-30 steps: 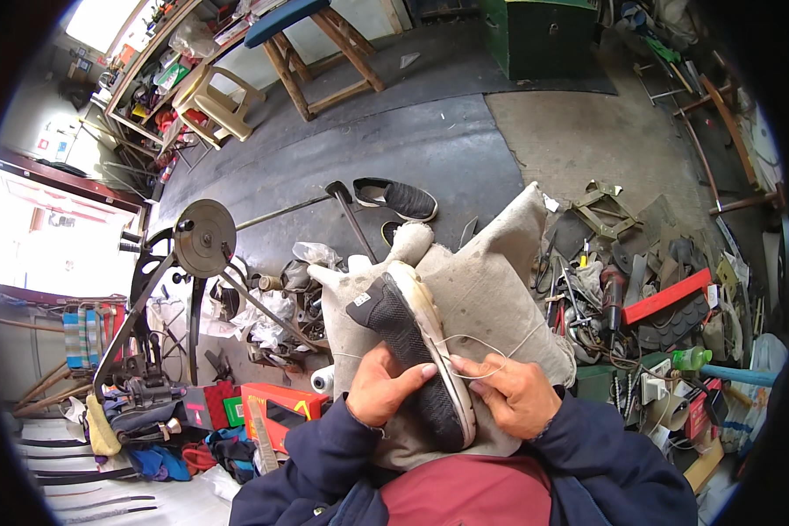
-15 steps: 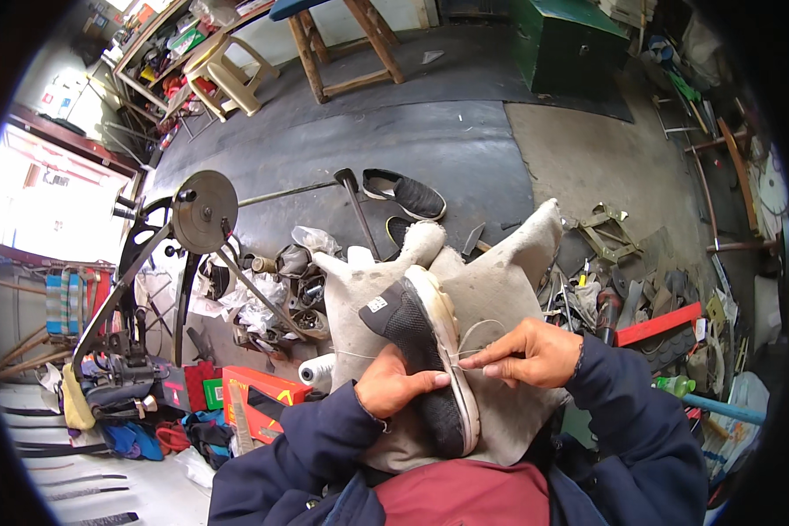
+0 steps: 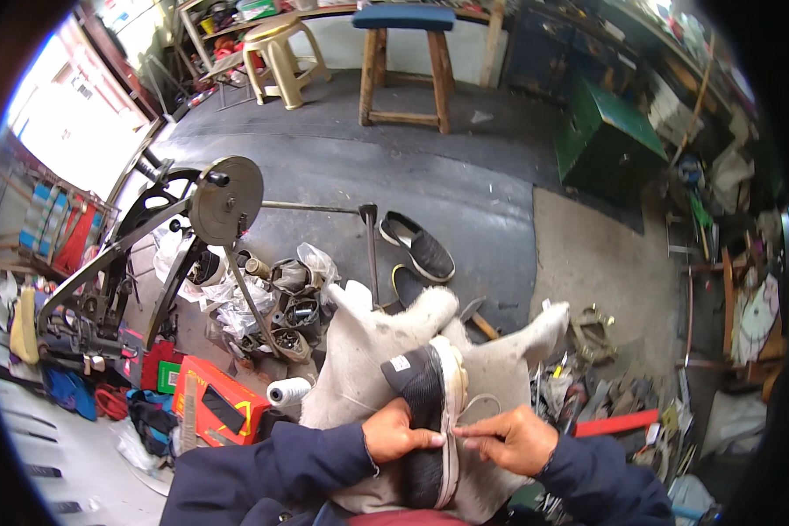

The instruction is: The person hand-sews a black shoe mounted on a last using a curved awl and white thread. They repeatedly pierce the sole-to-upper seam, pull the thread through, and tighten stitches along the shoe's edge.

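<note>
A black mesh shoe point(image 3: 422, 394) with a thick off-white sole lies on its side across my lap, on a pale, stained cloth point(image 3: 346, 373). My left hand point(image 3: 393, 436) is closed round the upper, its thumb pressed near the sole's edge. At the other side of the sole, my right hand point(image 3: 515, 441) pinches thread between thumb and forefinger; whether a needle is there too is too small to tell. A loop of light thread point(image 3: 482, 398) curves above the right fingers. More thread runs leftward from the shoe, toward a white thread spool point(image 3: 289, 392).
A sewing machine with a large handwheel point(image 3: 226, 200) stands at left, above bags and tins. Ahead on the floor lie a black slip-on shoe point(image 3: 417, 245) and a hammer point(image 3: 480, 323). An orange shoebox point(image 3: 215, 399) is at left, a red bar point(image 3: 616, 422) among scraps at right.
The view has tilted up and turned, so the shoe and hands sit lower in the picture. Both hands keep nearly the same hold at the sole's edge.
</note>
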Tool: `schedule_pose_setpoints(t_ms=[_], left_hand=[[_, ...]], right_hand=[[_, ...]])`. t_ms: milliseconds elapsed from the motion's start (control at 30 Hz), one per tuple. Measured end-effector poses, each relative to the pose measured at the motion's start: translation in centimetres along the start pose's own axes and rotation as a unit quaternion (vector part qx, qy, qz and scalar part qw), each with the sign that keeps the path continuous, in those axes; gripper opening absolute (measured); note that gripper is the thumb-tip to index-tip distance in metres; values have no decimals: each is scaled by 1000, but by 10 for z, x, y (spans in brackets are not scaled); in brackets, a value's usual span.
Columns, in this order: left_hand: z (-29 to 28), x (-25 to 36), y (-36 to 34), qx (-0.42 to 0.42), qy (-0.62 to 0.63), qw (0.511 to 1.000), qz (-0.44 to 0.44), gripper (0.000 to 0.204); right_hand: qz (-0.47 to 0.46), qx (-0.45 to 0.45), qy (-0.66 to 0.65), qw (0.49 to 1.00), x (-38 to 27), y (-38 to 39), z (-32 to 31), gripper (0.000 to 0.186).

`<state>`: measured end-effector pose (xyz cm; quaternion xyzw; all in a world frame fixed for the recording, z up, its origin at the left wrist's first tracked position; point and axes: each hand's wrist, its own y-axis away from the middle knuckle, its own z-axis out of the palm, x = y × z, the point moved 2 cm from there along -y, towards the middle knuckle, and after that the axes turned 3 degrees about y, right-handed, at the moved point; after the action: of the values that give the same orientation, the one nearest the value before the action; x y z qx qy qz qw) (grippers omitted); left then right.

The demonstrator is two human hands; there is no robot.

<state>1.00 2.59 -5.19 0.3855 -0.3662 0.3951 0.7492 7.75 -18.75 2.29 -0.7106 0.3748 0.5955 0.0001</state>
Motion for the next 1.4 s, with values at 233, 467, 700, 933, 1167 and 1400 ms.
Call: schedule_pose_setpoints(t_ms=[233, 467, 700, 933, 1167, 1400], left_hand=[[-8, -15, -9, 5, 8, 999, -41, 70], [-1, 24, -3, 31, -80, 991, -106, 70], [4, 22, -1, 24, -95, 992, -77, 60], [6, 11, -3, 21, -133, 991, 8, 50], [11, 57, 20, 118, -426, 867, 228, 33], [10, 65, 35, 135, -375, 883, 247, 21]], right_hand=[[35, 7, -40, 999, 7, -10, 4, 22], [107, 1, -93, 990, 22, -9, 6, 21], [3, 55, -57, 997, 24, -15, 17, 18], [-26, 102, 21, 994, 13, -5, 14, 15], [-87, 232, -14, 969, 27, 8, 21, 12], [-115, 255, 60, 958, 21, 13, 26, 12]])
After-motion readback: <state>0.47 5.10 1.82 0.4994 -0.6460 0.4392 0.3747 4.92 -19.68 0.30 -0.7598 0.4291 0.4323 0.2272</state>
